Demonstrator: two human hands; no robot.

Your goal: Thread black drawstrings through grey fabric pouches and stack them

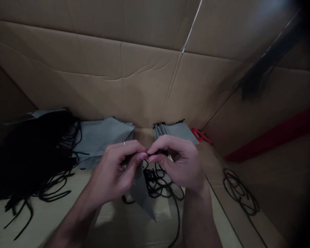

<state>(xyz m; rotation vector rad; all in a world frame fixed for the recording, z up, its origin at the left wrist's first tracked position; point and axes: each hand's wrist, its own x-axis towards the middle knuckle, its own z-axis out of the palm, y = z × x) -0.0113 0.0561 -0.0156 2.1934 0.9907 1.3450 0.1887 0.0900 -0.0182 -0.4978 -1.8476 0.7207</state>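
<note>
Black cords (33,155) and a grey fabric stack (100,137) are kept within reach at left; a grey fabric triangle (141,193) is pinched at its tip between the left hand (113,168) and right hand (177,162), apparently raised clear of the loose cord (157,182) for close work.

A cardboard wall (150,86) stands along the back of the bench (49,220). Toward the person's left lies a heap of cords (33,155), with a stack of fabric pieces (100,141) just to its right. Farther right, against the wall, sits a smaller stack (174,132), with scissors (200,135) just beside it. The left hand (111,172) and right hand (178,162) meet above a cord tangle (157,182), a hanging fabric piece (141,193) pinched between them. A cord coil (239,191) lies well to their right.
</note>
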